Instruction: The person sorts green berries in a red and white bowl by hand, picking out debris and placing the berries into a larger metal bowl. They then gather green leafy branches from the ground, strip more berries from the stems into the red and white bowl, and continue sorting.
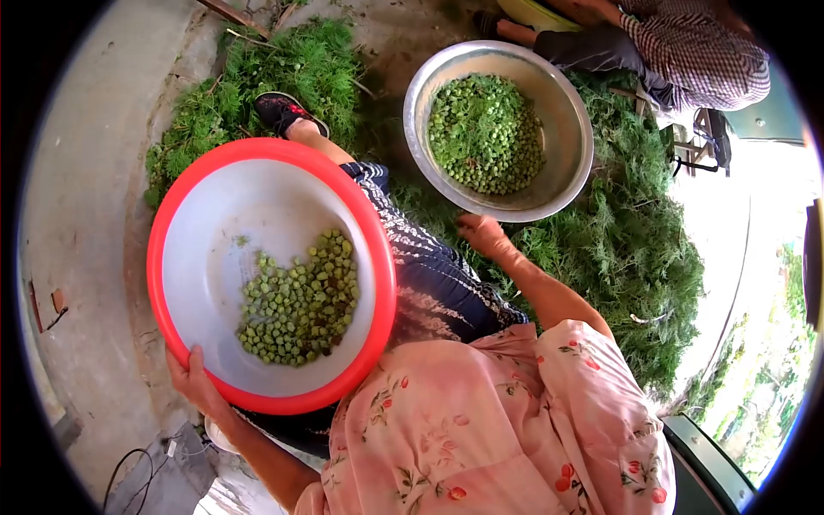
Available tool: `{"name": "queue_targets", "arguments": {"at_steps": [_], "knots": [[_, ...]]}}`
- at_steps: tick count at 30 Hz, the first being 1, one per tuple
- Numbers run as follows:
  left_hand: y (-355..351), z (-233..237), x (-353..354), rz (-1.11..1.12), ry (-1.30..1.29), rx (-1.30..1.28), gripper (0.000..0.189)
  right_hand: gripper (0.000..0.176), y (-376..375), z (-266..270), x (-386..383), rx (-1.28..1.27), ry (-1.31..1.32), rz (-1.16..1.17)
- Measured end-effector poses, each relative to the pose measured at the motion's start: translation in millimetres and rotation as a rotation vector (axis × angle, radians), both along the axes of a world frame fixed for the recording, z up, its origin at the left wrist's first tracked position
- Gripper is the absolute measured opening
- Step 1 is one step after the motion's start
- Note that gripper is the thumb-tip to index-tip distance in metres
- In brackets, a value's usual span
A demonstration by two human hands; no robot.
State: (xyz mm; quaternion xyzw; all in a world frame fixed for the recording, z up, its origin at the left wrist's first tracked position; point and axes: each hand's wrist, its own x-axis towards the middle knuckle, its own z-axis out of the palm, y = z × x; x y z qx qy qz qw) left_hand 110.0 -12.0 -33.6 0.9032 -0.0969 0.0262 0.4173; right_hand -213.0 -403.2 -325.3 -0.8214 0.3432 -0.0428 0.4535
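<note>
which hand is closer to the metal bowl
Right. The right hand is just beside the near rim of the metal bowl; the left hand is farther away, gripping the red-rimmed basin.

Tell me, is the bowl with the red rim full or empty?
Neither: the bowl is partly full. Green lumps cover one side; bare white shows elsewhere.
</note>
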Motion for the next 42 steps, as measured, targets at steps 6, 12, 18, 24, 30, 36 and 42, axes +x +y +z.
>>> {"name": "queue_targets", "arguments": {"at_steps": [6, 12, 18, 24, 30, 36, 42], "knots": [[-9, 7, -8, 0.0, 0.002, 0.027, 0.047, 0.039, 32, -14, -46, -0.354, 0.594, 0.301], [0, 2, -6, 0.019, -0.008, 0.054, 0.046, 0.025, 45, -30, -117, -0.078, 0.758, 0.212], [1, 5, -11, 0.049, -0.022, 0.113, 0.048, 0.023, 33, -13, -90, -0.154, 0.339, 0.212], [5, 3, -14, 0.057, -0.01, 0.092, 0.05, 0.019, 10, 14, 0, -0.226, -0.104, 0.045], [0, 4, -17, 0.064, -0.026, 0.089, 0.051, 0.034, -20, 13, 30, -0.318, 0.137, -0.06], [9, 1, -8, 0.045, -0.038, 0.128, 0.051, 0.029, -29, -28, 30, -0.317, 0.377, -0.043], [0, 6, -7, 0.041, 0.058, 0.04, 0.049, 0.02, -31, -23, 44, -0.293, 0.404, -0.037]]}}
